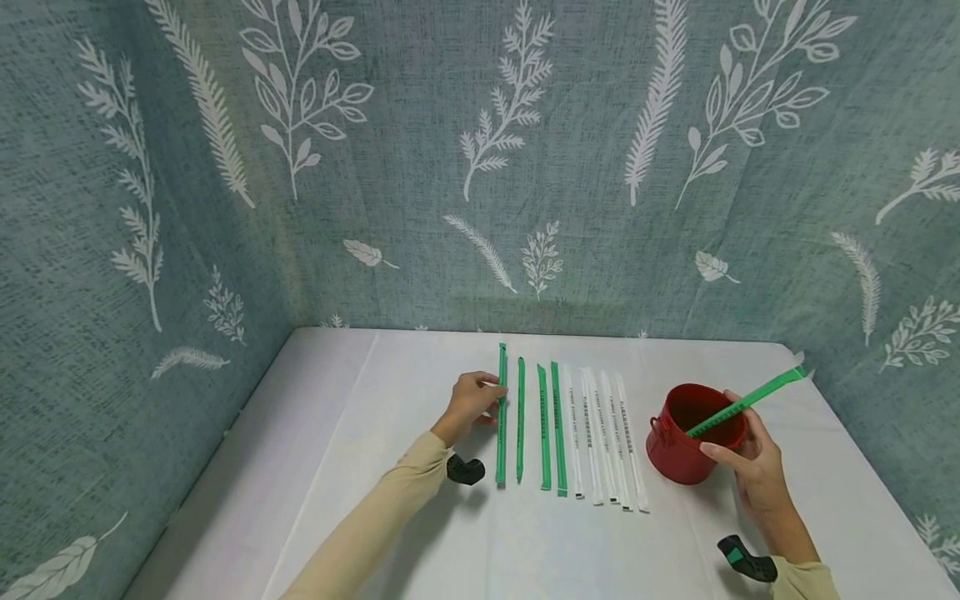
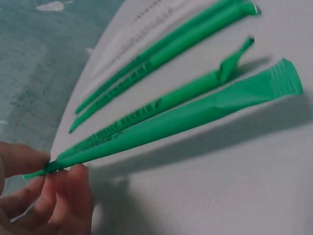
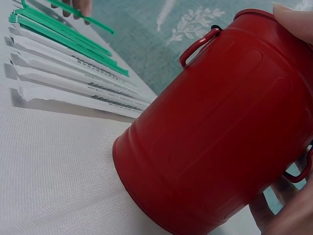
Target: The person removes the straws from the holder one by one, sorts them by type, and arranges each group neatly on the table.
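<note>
Between thumb and fingers, my left hand point(image 1: 471, 402) pinches a green wrapped straw point(image 1: 502, 433) near its far end. In the left wrist view that straw point(image 2: 195, 116) is raised above the table, with its shadow beneath. Several more green wrapped straws point(image 1: 543, 429) lie side by side to its right, followed by several white wrapped straws point(image 1: 607, 437) with dark print. My right hand point(image 1: 757, 458) grips a red metal bucket point(image 1: 678, 457) from its right side, thumb near the rim. Another green wrapped straw point(image 1: 757, 395) leans out of the bucket toward the upper right; its lower end is hidden inside.
The table point(image 1: 360, 500) has a white cover. Behind it and along the sides hangs a blue-green cloth point(image 1: 420, 167) with white leaf prints. Small side handles point(image 3: 198, 46) stick out from the bucket. Black devices point(image 1: 465, 470) sit near both wrists.
</note>
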Available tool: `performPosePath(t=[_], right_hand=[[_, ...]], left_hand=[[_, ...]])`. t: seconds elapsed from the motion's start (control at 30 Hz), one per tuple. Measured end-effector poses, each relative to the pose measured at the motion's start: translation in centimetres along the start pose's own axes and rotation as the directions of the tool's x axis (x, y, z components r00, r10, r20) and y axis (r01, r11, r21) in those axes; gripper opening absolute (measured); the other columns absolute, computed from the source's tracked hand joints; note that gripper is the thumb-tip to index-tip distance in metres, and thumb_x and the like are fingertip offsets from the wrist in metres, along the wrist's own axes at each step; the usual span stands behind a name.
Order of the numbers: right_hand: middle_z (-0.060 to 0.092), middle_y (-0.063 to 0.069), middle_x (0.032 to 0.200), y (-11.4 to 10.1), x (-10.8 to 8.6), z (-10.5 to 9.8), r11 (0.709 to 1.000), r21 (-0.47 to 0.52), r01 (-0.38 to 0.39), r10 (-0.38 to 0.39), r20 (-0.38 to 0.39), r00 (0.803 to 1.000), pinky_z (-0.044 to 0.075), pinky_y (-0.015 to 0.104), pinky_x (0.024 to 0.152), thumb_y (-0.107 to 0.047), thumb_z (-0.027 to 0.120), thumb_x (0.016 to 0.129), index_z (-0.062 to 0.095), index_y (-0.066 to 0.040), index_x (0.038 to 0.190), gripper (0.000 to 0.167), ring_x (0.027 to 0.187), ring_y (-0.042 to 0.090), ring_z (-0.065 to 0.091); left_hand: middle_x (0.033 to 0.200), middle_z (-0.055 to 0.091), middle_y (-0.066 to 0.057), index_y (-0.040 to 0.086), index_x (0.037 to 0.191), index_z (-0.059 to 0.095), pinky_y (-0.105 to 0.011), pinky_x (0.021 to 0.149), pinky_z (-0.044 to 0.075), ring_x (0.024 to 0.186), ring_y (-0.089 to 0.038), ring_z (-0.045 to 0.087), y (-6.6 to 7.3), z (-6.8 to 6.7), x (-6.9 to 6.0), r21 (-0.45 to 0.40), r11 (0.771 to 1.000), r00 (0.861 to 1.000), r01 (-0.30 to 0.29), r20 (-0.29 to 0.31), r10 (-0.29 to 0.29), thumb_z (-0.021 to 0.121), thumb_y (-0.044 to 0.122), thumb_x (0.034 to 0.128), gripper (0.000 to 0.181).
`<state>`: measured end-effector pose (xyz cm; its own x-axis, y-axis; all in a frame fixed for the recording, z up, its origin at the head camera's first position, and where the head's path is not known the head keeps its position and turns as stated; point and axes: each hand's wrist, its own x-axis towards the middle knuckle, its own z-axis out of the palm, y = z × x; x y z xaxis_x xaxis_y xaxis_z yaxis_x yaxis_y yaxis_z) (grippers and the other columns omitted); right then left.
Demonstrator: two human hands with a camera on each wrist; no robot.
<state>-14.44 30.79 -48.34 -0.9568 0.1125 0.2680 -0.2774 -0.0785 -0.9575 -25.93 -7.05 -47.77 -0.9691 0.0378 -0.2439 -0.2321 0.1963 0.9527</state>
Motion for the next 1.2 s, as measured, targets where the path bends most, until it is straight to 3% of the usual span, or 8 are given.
performPosePath(t=[0.13, 0.27, 0.43, 0.57, 0.87, 1.07, 1.2], right_hand=[[0.041, 0.002, 0.139, -0.1, 0.0, 0.0, 1.0, -0.008, -0.002, 0.002, -0.008, 1.0, 0.05, 0.017, 0.085, 0.014, 0.059, 0.08, 0.032, -0.008, 0.146, 0.075, 0.122, 0.013, 0.04], [0.041, 0.001, 0.139, -0.1, 0.0, 0.0, 1.0, -0.022, -0.01, 0.009, -0.012, 1.0, 0.05, 0.016, 0.084, 0.013, 0.061, 0.08, 0.032, -0.009, 0.146, 0.075, 0.122, 0.013, 0.039], [0.042, 0.0, 0.138, 0.1, 0.1, 0.0, 0.999, -0.033, -0.016, 0.015, -0.016, 1.0, 0.05, 0.016, 0.084, 0.013, 0.061, 0.08, 0.033, -0.01, 0.146, 0.076, 0.122, 0.013, 0.039], [0.041, 0.0, 0.139, 0.1, 0.1, 0.0, 0.999, -0.047, -0.023, 0.023, -0.016, 1.0, 0.051, 0.016, 0.083, 0.012, 0.062, 0.08, 0.033, -0.012, 0.146, 0.077, 0.122, 0.013, 0.038], [0.042, 0.0, 0.138, 0.1, 0.0, -0.2, 0.999, -0.042, -0.021, 0.021, -0.012, 1.0, 0.05, 0.016, 0.084, 0.012, 0.062, 0.08, 0.032, -0.011, 0.146, 0.076, 0.121, 0.012, 0.039], [0.042, -0.001, 0.137, 0.1, 0.1, -0.1, 0.999, -0.045, -0.022, 0.021, -0.012, 1.0, 0.05, 0.016, 0.084, 0.012, 0.062, 0.08, 0.033, -0.011, 0.146, 0.076, 0.121, 0.012, 0.04], [0.041, 0.0, 0.138, 0.0, 0.1, -0.1, 0.999, -0.043, -0.024, 0.024, -0.01, 1.0, 0.051, 0.016, 0.084, 0.011, 0.062, 0.08, 0.032, -0.011, 0.146, 0.076, 0.122, 0.013, 0.039]], left_hand=[[0.077, 0.059, -0.012, -0.003, 0.109, 0.062, -0.029, 0.043, 0.053, 0.057, -0.017, 0.057, -0.4, 0.3, 0.5, 0.119, 0.992, 0.998, -0.032, -0.048, 0.038, 0.067, 0.01, 0.0871, 0.026], [0.072, 0.061, -0.01, -0.004, 0.101, 0.065, -0.027, 0.04, 0.05, 0.054, -0.015, 0.057, -0.7, 0.7, 0.8, 0.238, 0.97, 0.992, -0.048, -0.101, 0.074, 0.07, 0.008, 0.0833, 0.022], [0.077, 0.061, -0.01, -0.005, 0.103, 0.065, -0.028, 0.04, 0.052, 0.056, -0.017, 0.06, -0.7, 1.0, 0.8, 0.28, 0.951, 0.976, -0.128, -0.134, 0.171, 0.071, 0.001, 0.0795, 0.025], [0.079, 0.059, -0.011, -0.005, 0.105, 0.064, -0.028, 0.041, 0.052, 0.056, -0.022, 0.06, -0.6, 0.9, 0.6, 0.249, 0.952, 0.965, -0.177, -0.149, 0.218, 0.069, -0.001, 0.0804, 0.026], [0.083, 0.059, -0.011, -0.002, 0.11, 0.064, -0.036, 0.048, 0.056, 0.067, -0.034, 0.064, 1.0, 1.5, 0.5, 0.179, 0.968, 0.978, -0.178, -0.075, 0.194, 0.066, 0.005, 0.0843, 0.027], [0.089, 0.06, -0.013, -0.003, 0.115, 0.062, -0.045, 0.06, 0.058, 0.087, -0.041, 0.062, 2.4, 2.4, -0.2, 0.032, 0.988, 0.988, -0.153, 0.012, 0.153, 0.065, 0.005, 0.0857, 0.03], [0.091, 0.058, -0.012, 0.0, 0.111, 0.063, -0.048, 0.065, 0.058, 0.09, -0.042, 0.061, 4.0, 3.1, -1.0, -0.06, 0.985, 0.985, -0.164, 0.046, 0.167, 0.065, 0.005, 0.0862, 0.025]])
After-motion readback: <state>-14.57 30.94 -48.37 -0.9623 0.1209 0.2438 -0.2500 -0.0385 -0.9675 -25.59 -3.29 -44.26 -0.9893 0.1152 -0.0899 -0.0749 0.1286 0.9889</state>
